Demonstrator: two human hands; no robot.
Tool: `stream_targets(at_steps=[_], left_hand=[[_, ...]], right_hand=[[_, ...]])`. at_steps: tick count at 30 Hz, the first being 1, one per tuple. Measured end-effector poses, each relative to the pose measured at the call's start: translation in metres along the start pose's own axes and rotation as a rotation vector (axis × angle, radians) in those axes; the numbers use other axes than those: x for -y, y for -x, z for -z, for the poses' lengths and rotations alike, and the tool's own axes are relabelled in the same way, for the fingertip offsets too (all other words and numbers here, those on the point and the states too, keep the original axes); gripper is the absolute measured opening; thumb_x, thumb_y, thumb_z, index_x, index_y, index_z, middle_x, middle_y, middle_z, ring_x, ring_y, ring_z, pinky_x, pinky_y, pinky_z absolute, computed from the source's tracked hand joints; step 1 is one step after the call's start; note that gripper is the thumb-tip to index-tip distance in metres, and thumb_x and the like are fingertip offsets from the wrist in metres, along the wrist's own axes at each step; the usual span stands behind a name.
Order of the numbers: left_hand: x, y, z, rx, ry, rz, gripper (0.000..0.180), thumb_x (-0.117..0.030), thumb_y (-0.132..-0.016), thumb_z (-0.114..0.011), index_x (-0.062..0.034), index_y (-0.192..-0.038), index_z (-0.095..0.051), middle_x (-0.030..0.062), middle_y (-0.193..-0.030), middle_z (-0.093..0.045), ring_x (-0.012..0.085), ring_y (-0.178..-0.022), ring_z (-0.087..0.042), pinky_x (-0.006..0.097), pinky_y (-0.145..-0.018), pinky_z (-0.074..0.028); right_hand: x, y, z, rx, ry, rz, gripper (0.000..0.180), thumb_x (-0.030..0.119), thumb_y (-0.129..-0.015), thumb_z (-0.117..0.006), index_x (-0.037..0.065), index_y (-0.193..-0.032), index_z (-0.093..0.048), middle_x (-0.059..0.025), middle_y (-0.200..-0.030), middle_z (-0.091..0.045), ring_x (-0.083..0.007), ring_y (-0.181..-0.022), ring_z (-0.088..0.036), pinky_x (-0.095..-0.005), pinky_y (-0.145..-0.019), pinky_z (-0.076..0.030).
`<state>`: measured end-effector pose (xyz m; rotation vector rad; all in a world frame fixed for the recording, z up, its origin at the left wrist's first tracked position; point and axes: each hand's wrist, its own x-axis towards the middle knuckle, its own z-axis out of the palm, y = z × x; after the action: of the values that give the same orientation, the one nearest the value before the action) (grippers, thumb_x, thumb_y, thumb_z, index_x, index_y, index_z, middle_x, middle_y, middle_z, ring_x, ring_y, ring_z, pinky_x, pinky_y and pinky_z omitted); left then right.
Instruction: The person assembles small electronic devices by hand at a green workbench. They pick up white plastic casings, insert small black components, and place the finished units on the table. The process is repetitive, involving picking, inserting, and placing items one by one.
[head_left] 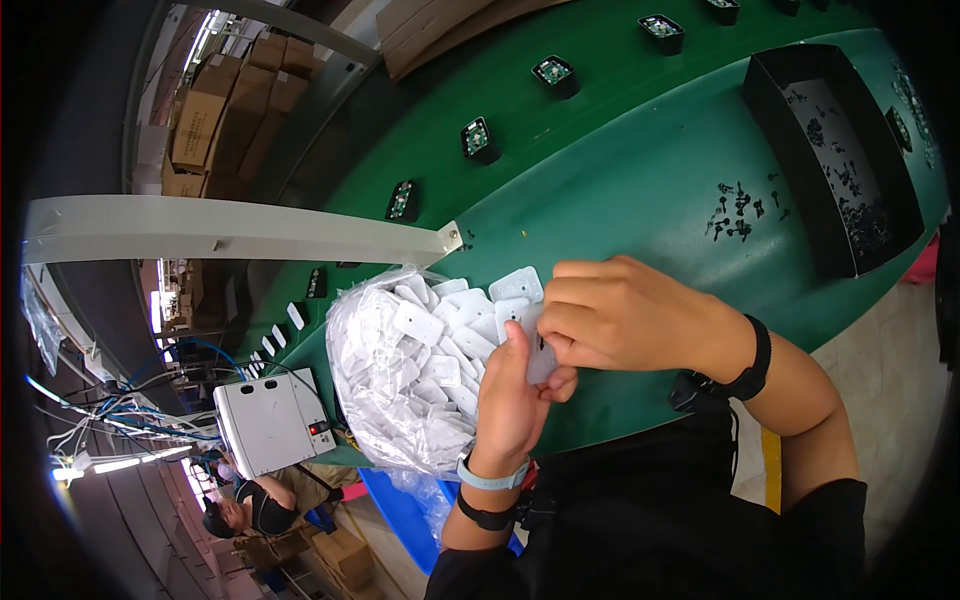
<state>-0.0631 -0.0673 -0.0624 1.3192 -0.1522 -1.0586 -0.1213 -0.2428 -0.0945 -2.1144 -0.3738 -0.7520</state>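
My left hand (512,405) is closed around the edge of a small white plastic cover (541,364), with the thumb along its near side. My right hand (625,318) comes over it from the right, fingers pinched together against the cover's upper part. Whatever lies between those fingertips is hidden. A tiny dark spot shows on the cover beside them. Just left of both hands, a clear plastic bag (352,385) lies open, heaped with white covers (418,322). A couple of covers (516,285) rest at the heap's right edge, close to my right fingers.
Small black screw-like parts (738,210) lie loose on the green table (620,170). More fill a black open box (765,85) at right. Black housings with circuit boards (480,140) line the far green strip. A white beam (250,228) crosses left, above a white machine (270,422). Another person (265,505) sits beyond.
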Motion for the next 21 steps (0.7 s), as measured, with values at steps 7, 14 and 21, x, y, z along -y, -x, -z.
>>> stream_targets(at_steps=[7, 14, 21], left_hand=[[-0.001, -0.001, -0.006, -0.072, -0.131, -0.024, 0.063, -0.056, -0.106, -0.023, -0.0007, -0.11, -0.053, 0.0018, -0.08, -0.05, 0.0099, -0.062, -0.041, 0.024, -0.052, -0.031], [-0.001, 0.0, -0.007, -0.113, -0.23, -0.15, 0.07, -0.06, -0.105, -0.019, 0.0002, -0.115, -0.054, 0.002, -0.073, -0.05, 0.0093, -0.059, -0.042, 0.023, -0.051, -0.031], [0.005, 0.002, -0.009, -0.186, -0.165, -0.367, 0.036, -0.033, -0.105, -0.048, 0.0009, -0.113, -0.056, 0.0018, -0.07, -0.052, 0.0088, -0.059, -0.043, 0.024, -0.051, -0.032]], right_hand=[[0.001, 0.0, 0.002, -0.025, -0.065, -0.129, 0.013, 0.007, -0.072, -0.07, 0.004, -0.071, -0.058, -0.0052, -0.069, -0.057, -0.0238, -0.067, -0.057, -0.0348, -0.058, -0.049], [0.006, -0.007, 0.005, -0.182, -0.353, -0.35, 0.017, 0.006, -0.075, -0.07, 0.0, -0.089, -0.064, -0.0053, -0.075, -0.058, -0.0136, -0.068, -0.058, -0.027, -0.055, -0.048], [0.004, -0.007, 0.013, 0.006, -0.737, -0.606, 0.02, 0.0, -0.079, -0.066, -0.003, -0.098, -0.063, -0.0051, -0.086, -0.059, -0.0074, -0.072, -0.056, -0.0224, -0.057, -0.051]])
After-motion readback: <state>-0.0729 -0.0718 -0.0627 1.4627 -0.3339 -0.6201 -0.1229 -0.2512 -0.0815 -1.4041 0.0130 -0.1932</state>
